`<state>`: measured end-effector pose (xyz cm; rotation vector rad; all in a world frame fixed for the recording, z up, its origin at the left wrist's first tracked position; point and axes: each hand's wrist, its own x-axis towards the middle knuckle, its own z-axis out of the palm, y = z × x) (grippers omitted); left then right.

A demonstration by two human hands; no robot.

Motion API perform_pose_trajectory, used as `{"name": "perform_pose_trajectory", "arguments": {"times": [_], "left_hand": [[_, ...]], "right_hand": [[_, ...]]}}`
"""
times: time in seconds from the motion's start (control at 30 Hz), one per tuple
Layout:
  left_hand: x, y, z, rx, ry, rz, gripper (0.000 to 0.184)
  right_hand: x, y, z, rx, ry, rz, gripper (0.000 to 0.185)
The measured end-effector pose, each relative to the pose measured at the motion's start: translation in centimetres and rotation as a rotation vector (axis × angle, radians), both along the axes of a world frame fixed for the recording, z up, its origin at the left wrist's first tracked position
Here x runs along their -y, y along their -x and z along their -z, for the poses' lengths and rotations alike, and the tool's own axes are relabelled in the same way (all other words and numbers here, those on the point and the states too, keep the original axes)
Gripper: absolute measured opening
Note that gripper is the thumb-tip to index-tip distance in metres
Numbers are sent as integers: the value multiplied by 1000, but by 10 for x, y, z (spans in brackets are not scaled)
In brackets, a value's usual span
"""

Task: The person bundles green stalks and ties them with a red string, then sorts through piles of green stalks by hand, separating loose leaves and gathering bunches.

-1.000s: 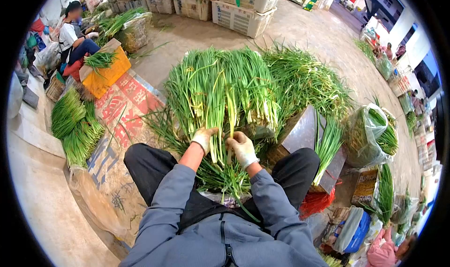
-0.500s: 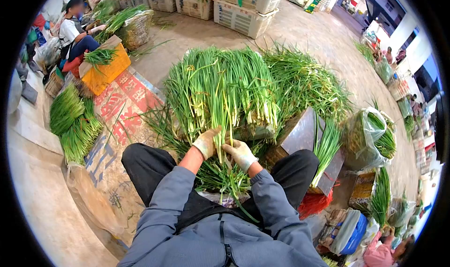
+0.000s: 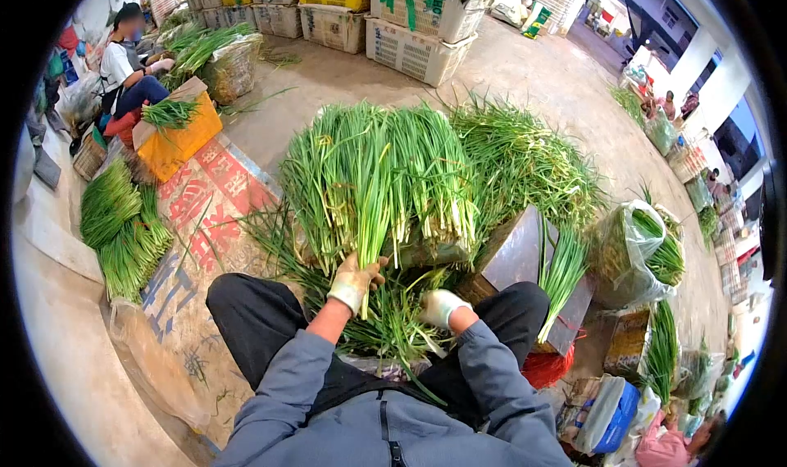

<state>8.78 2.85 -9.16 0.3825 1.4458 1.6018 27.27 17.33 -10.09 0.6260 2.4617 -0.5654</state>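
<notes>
Left hand (image 3: pixel 352 283) closed around green stalks (image 3: pixel 370 233) at the near edge of a leafy pile (image 3: pixel 434 159).
Right hand (image 3: pixel 443 307) curls apart, to the right; whether it holds anything, I cannot tell. Stalks might slip free if the left grip loosens. A printed board (image 3: pixel 215 190) lies on the floor (image 3: pixel 533 69) at left; crates (image 3: pixel 420 53) stand stacked far off.

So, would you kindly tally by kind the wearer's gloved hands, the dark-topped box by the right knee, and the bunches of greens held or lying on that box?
Gloved hands: 2, left hand and right hand
Dark-topped box: 1
Bunches of greens: 2, held bunch and bunch on the box
Total: 5
</notes>
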Motion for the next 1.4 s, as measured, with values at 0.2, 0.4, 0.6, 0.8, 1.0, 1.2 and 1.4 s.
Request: {"name": "perform_pose_trajectory", "arguments": {"times": [0.2, 0.4, 0.6, 0.8, 1.0, 1.2, 1.4], "left_hand": [[11, -30, 36, 123, -123, -9, 50], [7, -33, 36, 158, 17, -54, 52], [4, -34, 53, 263, -108, -88, 49], [-3, -36, 43, 220, -197, -48, 46], [-9, -20, 37, 554, -149, -63, 46], [-14, -5, 30, 418, 64, -48, 21], [-7, 5, 21, 517, -313, 30, 33]], "right_hand": [[4, 79, -54, -787, 244, 402, 29], [22, 112, -31, -578, 104, 474, 39], [17, 104, -22, -577, 225, 580, 38], [14, 94, -16, -620, 497, 684, 27], [21, 69, -16, -837, 1116, 951, 18], [11, 13, -14, -1393, 1291, 897, 8], [-27, -53, 14, -582, -73, 458, 23]]}}
